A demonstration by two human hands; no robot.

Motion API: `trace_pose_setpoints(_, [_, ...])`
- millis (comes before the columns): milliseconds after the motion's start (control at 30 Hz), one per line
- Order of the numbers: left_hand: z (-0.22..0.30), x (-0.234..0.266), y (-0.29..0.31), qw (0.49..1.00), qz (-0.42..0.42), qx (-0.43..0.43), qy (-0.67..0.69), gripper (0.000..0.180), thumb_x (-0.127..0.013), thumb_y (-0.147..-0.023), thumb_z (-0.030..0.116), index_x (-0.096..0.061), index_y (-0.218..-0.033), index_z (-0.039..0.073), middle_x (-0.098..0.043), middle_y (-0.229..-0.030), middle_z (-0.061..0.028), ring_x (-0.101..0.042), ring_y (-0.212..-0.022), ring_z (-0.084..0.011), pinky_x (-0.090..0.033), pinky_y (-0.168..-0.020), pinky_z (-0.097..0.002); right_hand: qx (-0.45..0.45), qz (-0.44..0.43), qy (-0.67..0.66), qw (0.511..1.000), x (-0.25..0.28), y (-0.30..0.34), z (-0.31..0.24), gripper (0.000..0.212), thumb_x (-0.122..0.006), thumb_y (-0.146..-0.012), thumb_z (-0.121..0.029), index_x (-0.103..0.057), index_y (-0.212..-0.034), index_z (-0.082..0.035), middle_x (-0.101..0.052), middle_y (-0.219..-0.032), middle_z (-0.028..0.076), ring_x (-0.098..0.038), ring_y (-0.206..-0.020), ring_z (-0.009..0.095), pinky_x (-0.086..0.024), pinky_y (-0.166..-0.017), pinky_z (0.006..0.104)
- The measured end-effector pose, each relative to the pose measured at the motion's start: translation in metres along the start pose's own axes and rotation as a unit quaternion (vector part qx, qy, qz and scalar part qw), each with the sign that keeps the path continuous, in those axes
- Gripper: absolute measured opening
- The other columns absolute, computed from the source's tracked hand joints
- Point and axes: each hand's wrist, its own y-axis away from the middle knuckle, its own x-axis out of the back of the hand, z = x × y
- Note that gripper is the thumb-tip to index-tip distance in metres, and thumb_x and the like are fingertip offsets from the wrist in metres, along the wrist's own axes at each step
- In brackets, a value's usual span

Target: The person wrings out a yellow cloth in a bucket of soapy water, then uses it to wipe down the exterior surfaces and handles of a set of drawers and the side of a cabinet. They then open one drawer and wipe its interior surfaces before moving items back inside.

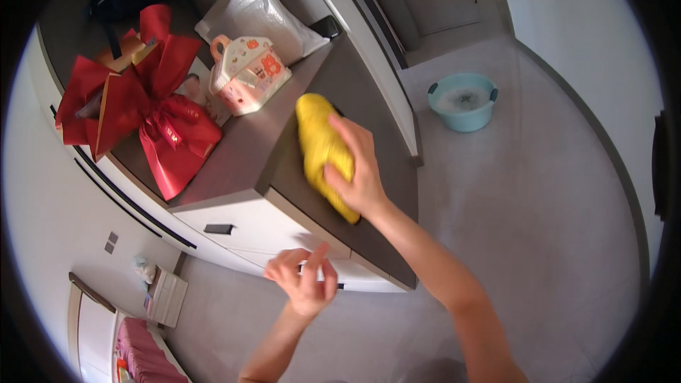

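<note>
Yellow cloth (316,145), bunched soft in the right hand (360,167)

The cloth sits at the centre of the frame, against the dark surface of the cabinet (383,124). The right hand grasps it, thumb and fingers spread over its right side. It should be light and limp, with nothing to break; its thick folds look plush, though blur hides the weave, and whether it is damp I cannot tell. The bunched middle seems the best hold, the palm backing it, as the loose ends would probably flop.

At lower centre, the left hand (305,280) is loosely curled and holds nothing visible, before the white drawer fronts (259,227); whether it touches them is unclear. The house-shaped box (248,74), upper left, looks stiffer and perhaps breakable.
</note>
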Motion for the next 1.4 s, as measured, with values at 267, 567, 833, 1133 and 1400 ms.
trace_pose_setpoints(267, [-0.094, 0.028, -0.202, 0.961, -0.150, 0.092, 0.213, 0.020, -0.056, -0.090, 0.008, -0.063, -0.107, 0.003, -0.060, -0.105, -0.0134, -0.054, -0.103, -0.0310, -0.039, -0.095, -0.0394, -0.039, 0.016, 0.007, 0.999, -0.019, -0.005, -0.068, 0.066, -0.073, -0.074, -0.018, -0.051, -0.135, -0.004, -0.053, -0.127, 0.021, -0.051, -0.109, 0.039, -0.040, -0.095, 0.0475])
trace_pose_setpoints(567, [-0.102, -0.068, -0.231, 0.897, -0.376, 0.094, 0.214, 0.056, -0.055, -0.093, 0.026, -0.041, -0.143, 0.006, -0.039, -0.146, -0.0108, -0.034, -0.135, -0.0299, -0.025, -0.112, -0.0427, -0.119, 0.046, 0.048, 0.991, -0.018, -0.060, 0.063, 0.059, -0.064, -0.081, -0.013, -0.048, -0.138, -0.009, -0.053, -0.125, 0.017, -0.049, -0.115, 0.037, -0.039, -0.100, 0.0431])
trace_pose_setpoints(833, [-0.096, -0.057, -0.239, 0.874, -0.442, 0.134, 0.150, 0.078, -0.066, -0.083, 0.031, -0.032, -0.147, 0.002, -0.030, -0.152, -0.0147, -0.027, -0.141, -0.0331, -0.020, -0.115, -0.0470, -0.133, 0.081, 0.099, 0.983, -0.036, -0.069, 0.059, 0.060, -0.068, -0.082, -0.019, -0.048, -0.137, -0.008, -0.056, -0.120, 0.020, -0.050, -0.108, 0.039, -0.039, -0.096, 0.0474])
trace_pose_setpoints(1133, [-0.086, -0.063, -0.246, 0.869, -0.437, 0.142, 0.187, 0.077, -0.066, -0.081, 0.016, -0.032, -0.150, 0.006, -0.031, -0.154, -0.0139, -0.026, -0.142, -0.0308, -0.019, -0.116, -0.0398, -0.170, 0.133, 0.121, 0.969, -0.029, -0.111, 0.162, 0.055, -0.064, -0.087, -0.020, -0.047, -0.138, -0.009, -0.054, -0.126, 0.018, -0.049, -0.116, 0.037, -0.039, -0.099, 0.0447])
trace_pose_setpoints(1400, [-0.086, -0.062, -0.251, 0.863, -0.440, 0.159, 0.193, 0.074, -0.064, -0.082, 0.013, -0.033, -0.149, 0.005, -0.030, -0.154, -0.0145, -0.025, -0.143, -0.0298, -0.018, -0.117, -0.0393, -0.590, 0.112, 0.252, 0.759, 0.030, 0.066, 0.225, 0.062, -0.058, -0.089, -0.036, -0.041, -0.144, -0.015, -0.054, -0.128, 0.023, -0.048, -0.119, 0.043, -0.039, -0.102, 0.0507])
